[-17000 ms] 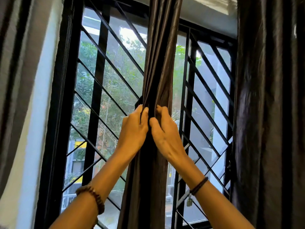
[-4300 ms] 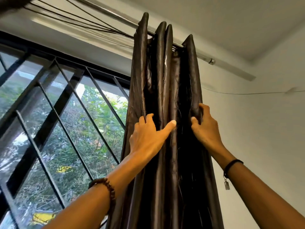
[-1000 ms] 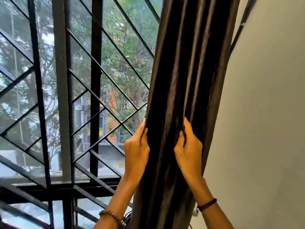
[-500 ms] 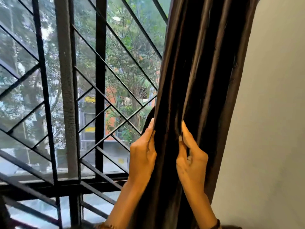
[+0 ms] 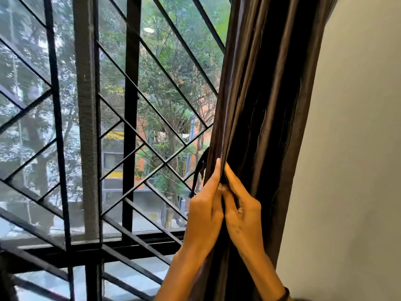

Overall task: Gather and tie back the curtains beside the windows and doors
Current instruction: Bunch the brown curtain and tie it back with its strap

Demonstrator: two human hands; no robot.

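Observation:
A dark brown satin curtain (image 5: 267, 88) hangs bunched in long folds at the right edge of the window, against the wall. My left hand (image 5: 205, 205) and my right hand (image 5: 242, 210) meet on its front at mid height, knuckles touching. Each pinches a fold of the fabric between thumb and fingers. A thin dark cord or strip (image 5: 198, 170) dangles just left of the curtain above my left hand; where it is attached is hidden.
A black metal window grille (image 5: 130, 118) with diagonal bars fills the left and centre, with trees and buildings behind it. A plain pale wall (image 5: 351, 159) runs down the right. The dark window sill frame (image 5: 112, 242) lies below.
My hands have closed together on the curtain's front folds until they touch. The view has shifted slightly, with the curtain now further right.

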